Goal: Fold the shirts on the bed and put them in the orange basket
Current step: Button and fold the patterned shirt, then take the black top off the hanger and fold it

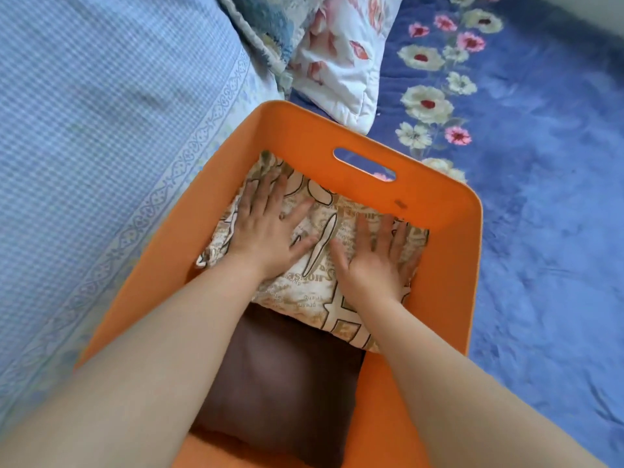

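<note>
Soft cotton, we judge: the printed folded shirt (314, 265) at frame centre yields under our flat, outspread left hand (266, 231) and right hand (374, 261). We'd lift it by its folded edges inside the orange basket (449, 251).

The smooth, matt orange plastic basket (449, 251) holds a soft beige printed cloth shirt (324, 238) at twelve o'clock and a plain, matt brown folded cloth shirt (287, 383) at six o'clock.

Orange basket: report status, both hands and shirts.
Left hand and right hand flat, pressing printed beige shirt. It lies in orange basket, overlapping folded brown shirt. Nothing in the way.
</note>
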{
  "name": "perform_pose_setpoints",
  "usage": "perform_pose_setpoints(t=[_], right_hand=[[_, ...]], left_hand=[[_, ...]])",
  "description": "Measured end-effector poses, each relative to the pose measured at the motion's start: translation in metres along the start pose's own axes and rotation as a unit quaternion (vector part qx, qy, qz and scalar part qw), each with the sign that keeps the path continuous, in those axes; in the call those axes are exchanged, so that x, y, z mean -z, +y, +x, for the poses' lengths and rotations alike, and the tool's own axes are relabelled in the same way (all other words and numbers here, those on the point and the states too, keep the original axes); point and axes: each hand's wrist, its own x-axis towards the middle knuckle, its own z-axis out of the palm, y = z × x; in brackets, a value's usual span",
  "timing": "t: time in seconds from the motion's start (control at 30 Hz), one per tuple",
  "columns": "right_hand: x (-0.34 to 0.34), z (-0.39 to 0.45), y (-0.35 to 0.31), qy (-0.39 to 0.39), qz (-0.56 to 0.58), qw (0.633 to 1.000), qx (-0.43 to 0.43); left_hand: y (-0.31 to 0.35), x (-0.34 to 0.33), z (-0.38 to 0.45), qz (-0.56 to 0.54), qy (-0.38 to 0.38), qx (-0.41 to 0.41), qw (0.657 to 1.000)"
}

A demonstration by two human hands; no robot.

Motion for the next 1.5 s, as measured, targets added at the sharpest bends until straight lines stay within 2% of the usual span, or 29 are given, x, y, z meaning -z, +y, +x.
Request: perform_pose_setpoints(t=[0.17, 0.23, 0.4, 0.6, 0.67, 0.8, 0.93, 1.1, 1.23, 1.37, 1.5], right_hand=[[-0.021, 0.012, 0.005, 0.022, 0.082, 0.996, -0.007], [-0.027, 0.019, 0.002, 0.021, 0.095, 0.995, -0.006], [-0.032, 0.027, 0.002, -0.008, 0.083, 0.996, -0.02], [-0.012, 0.03, 0.012, -0.094, 0.054, 0.994, -0.004], [0.004, 0.026, 0.014, -0.1, 0.025, 0.994, 0.02], [0.053, 0.005, 0.007, -0.011, -0.135, 0.983, 0.122], [0.107, -0.027, 0.017, 0.069, -0.139, 0.97, 0.187], [0.166, -0.074, 0.078, 0.097, -0.147, 0.963, 0.204], [0.208, -0.123, 0.147, 0.105, -0.114, 0.974, 0.165], [0.267, -0.196, 0.237, 0.121, -0.104, 0.977, 0.143], [0.324, -0.264, 0.314, 0.165, -0.089, 0.975, 0.117]], left_hand=[[-0.007, -0.02, 0.009, -0.076, 0.016, -0.014, 0.997], [-0.012, -0.025, 0.016, -0.084, 0.0, -0.011, 0.996], [-0.012, -0.034, 0.022, -0.078, -0.018, -0.003, 0.997], [-0.004, -0.023, 0.02, -0.037, -0.072, 0.016, 0.997], [-0.001, -0.011, 0.017, -0.021, -0.07, 0.03, 0.997], [0.013, 0.03, 0.005, 0.005, -0.03, 0.123, 0.992], [0.04, 0.073, -0.016, 0.038, -0.015, 0.161, 0.986], [0.102, 0.138, -0.056, 0.054, 0.038, 0.15, 0.987], [0.169, 0.189, -0.09, 0.078, 0.066, 0.114, 0.988], [0.269, 0.25, -0.138, 0.075, 0.131, 0.047, 0.987], [0.37, 0.3, -0.172, 0.054, 0.162, -0.003, 0.985]])
